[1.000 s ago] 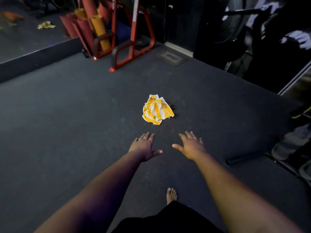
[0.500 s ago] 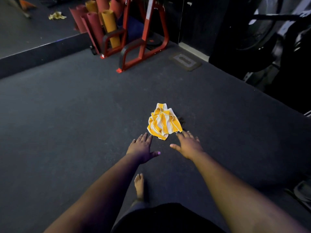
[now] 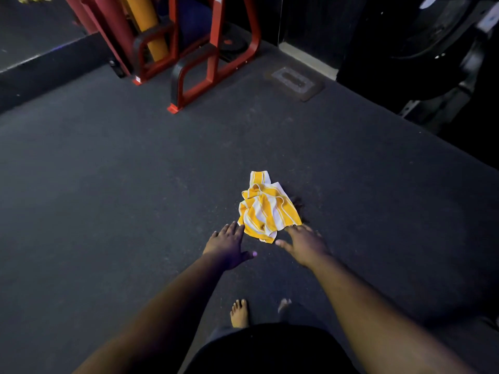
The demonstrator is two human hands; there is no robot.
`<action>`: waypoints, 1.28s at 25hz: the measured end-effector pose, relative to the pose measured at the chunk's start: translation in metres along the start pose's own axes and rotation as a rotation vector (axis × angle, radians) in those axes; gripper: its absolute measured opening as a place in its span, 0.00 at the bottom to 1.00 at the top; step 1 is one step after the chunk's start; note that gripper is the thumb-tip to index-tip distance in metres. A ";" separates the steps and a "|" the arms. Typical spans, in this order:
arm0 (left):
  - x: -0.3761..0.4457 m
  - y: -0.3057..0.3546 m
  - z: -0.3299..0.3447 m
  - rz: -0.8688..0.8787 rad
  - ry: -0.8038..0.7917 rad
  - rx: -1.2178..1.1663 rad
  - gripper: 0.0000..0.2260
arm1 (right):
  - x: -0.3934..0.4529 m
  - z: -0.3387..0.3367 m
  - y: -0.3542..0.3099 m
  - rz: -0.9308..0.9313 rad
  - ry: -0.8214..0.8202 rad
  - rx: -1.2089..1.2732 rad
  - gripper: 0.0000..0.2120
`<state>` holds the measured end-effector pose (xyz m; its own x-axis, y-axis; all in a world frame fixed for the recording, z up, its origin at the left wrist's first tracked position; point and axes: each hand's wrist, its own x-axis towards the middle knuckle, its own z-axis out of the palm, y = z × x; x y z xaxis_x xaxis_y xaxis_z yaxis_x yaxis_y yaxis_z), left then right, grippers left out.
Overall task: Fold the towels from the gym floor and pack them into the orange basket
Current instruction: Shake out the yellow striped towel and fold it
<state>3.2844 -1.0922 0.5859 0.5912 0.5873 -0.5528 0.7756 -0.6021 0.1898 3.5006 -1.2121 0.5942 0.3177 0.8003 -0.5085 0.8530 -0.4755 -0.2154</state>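
A crumpled yellow-and-white striped towel (image 3: 266,209) lies on the dark gym floor (image 3: 108,198) in the middle of the head view. My left hand (image 3: 229,245) is stretched out flat, its fingertips at the towel's near left edge. My right hand (image 3: 303,242) is also spread open, fingertips at the towel's near right corner. Neither hand holds anything. The orange basket is not in view.
A red metal rack (image 3: 194,49) with rolled red and yellow mats (image 3: 143,20) stands at the back left. A step edge (image 3: 46,68) runs along the far left. Dark gym machines (image 3: 437,58) fill the back right. A floor plate (image 3: 293,81) lies beyond. My bare foot (image 3: 239,313) is below.
I have stepped closer to the towel. Both hands have moved forward from well short of it to its near edge.
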 end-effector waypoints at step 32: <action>0.684 -0.192 0.340 -0.163 -0.431 -0.113 0.48 | 0.728 0.336 0.179 0.136 -0.086 -0.211 0.17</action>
<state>3.4644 -0.7586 -0.1041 0.3320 0.3767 -0.8648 0.8842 -0.4438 0.1462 3.7449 -0.8376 -0.0944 0.4068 0.6961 -0.5915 0.8752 -0.4825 0.0341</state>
